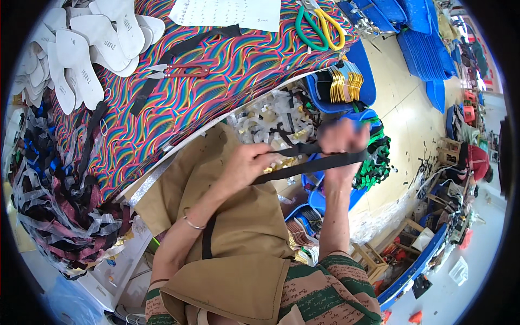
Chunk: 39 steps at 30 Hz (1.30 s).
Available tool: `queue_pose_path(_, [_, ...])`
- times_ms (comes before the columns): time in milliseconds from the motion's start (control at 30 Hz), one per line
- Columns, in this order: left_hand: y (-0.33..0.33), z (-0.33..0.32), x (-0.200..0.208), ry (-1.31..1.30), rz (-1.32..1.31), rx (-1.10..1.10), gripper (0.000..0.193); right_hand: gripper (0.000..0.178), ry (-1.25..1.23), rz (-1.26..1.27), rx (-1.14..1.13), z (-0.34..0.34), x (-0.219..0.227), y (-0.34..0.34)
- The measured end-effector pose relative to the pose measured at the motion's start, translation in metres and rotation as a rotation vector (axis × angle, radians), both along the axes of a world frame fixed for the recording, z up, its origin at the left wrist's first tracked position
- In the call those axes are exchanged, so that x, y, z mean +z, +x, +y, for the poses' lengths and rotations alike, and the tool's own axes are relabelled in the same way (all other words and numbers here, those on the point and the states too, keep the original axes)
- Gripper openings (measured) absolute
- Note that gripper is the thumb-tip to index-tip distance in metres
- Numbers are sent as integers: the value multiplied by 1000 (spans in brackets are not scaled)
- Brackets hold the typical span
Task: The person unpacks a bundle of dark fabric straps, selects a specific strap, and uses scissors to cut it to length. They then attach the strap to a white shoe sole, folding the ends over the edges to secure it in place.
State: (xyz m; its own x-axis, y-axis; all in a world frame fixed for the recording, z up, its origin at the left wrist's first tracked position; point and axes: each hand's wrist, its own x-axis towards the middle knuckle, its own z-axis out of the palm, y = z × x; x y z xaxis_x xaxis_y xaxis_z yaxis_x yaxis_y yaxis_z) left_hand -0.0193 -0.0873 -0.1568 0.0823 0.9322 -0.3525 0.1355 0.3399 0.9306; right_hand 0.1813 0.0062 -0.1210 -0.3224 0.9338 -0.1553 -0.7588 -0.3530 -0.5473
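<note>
Over my lap a long black fabric strap (317,164) is stretched between my two hands. My left hand (245,164), with a bracelet on its wrist, pinches the strap between thumb and fingers. Farther right, my right hand (342,140) is raised and closed, with the strap looped round it; its fingers are partly blurred. A brown apron (244,222) covers my front and lap, and part of a black strip lies on it beside my left forearm. Below my right hand stand blue bins (346,205), one with green and black strips (379,157).
The colourfully patterned table (216,97) holds white insole-shaped pieces (84,76), red thread snips (184,71), green-and-yellow-handled scissors (319,30) and a paper sheet (227,12). Strips (70,216) hang in a heap at left. Scraps (276,119) pile under the table edge. A person (478,162) is far right.
</note>
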Motion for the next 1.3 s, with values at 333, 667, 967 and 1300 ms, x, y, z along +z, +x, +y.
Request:
queue_pose_path(333, [-104, -55, 54, 42, -505, 451, 19, 37, 128, -1087, -329, 6, -87, 96])
queue_pose_path(667, [-142, -52, 139, 373, -644, 636, 28, 21, 694, -2354, 588, -67, -185, 166])
queue_pose_path(967, [-204, -85, 186, 642, -765, 681, 33, 17, 585, -2292, 563, -107, -225, 234])
queue_pose_path(1300, [-149, -89, 194, 303, -408, 477, 35, 22, -205, -556, 159, -58, -106, 81])
